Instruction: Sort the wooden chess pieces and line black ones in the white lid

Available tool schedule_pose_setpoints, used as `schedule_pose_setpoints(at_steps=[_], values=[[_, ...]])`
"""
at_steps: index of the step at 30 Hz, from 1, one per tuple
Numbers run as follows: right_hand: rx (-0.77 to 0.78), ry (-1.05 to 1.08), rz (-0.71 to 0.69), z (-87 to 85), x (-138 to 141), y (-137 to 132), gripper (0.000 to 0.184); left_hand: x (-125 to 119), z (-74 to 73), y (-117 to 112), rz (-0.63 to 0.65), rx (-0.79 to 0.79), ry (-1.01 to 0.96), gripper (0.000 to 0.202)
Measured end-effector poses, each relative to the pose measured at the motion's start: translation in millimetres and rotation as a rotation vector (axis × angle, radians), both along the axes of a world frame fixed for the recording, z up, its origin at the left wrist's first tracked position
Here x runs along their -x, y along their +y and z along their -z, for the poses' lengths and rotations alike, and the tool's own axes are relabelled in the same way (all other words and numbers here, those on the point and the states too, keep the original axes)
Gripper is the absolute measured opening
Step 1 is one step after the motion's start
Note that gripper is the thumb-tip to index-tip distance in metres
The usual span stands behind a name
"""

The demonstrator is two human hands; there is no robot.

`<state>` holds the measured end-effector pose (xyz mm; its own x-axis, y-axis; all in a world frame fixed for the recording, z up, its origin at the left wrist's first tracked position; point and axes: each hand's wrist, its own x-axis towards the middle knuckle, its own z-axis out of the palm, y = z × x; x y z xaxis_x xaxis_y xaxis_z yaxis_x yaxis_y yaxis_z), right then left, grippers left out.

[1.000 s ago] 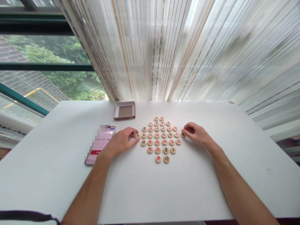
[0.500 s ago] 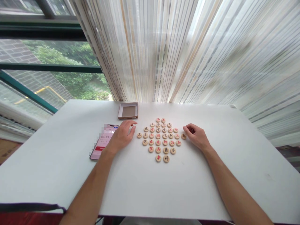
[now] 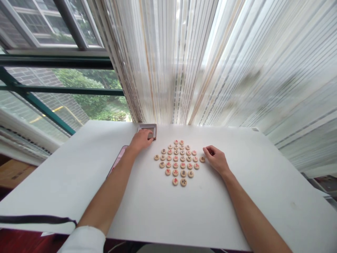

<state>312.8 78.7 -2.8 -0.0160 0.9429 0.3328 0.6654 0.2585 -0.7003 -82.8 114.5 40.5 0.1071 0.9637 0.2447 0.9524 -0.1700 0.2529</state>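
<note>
Wooden xiangqi pieces [image 3: 175, 159] with red and black characters lie flat in rows on the white table, forming a diamond-like shape. My left hand [image 3: 142, 140] is at the shallow open box [image 3: 154, 130] at the back, its fingers over the near part and its thumb apart from them by the front edge. It covers part of the box, and its grip on the rim is not clear. To the right of the rows rests my right hand [image 3: 216, 158], its fingers loosely curled with nothing visible in them. Just beside it lies the rightmost piece [image 3: 202, 159].
A phone [image 3: 117, 160] lies left of the pieces, partly hidden under my left forearm. Striped curtains [image 3: 168, 63] hang behind the white table [image 3: 163, 211]. At the left is a window with green frames [image 3: 79, 90]. A dark strap [image 3: 37, 219] crosses the table's near left corner.
My left hand has moved away from beside the pieces, up to the box. My right hand stays near the rightmost piece. The view has shifted slightly; the pieces keep their arrangement.
</note>
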Motion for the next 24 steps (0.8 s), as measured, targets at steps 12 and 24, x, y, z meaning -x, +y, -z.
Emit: schedule_pose_setpoints(at_steps=[12, 24], values=[[0.009, 0.082, -0.003, -2.6, 1, 1, 0.043, -8, -19.7, 7, 0.050, 0.055, 0.149, 0.021], [0.083, 0.483, -0.166, -21.7, 19, -11, 0.053, -116, -81.8, -52, 0.575, -0.327, 0.211, 0.027]])
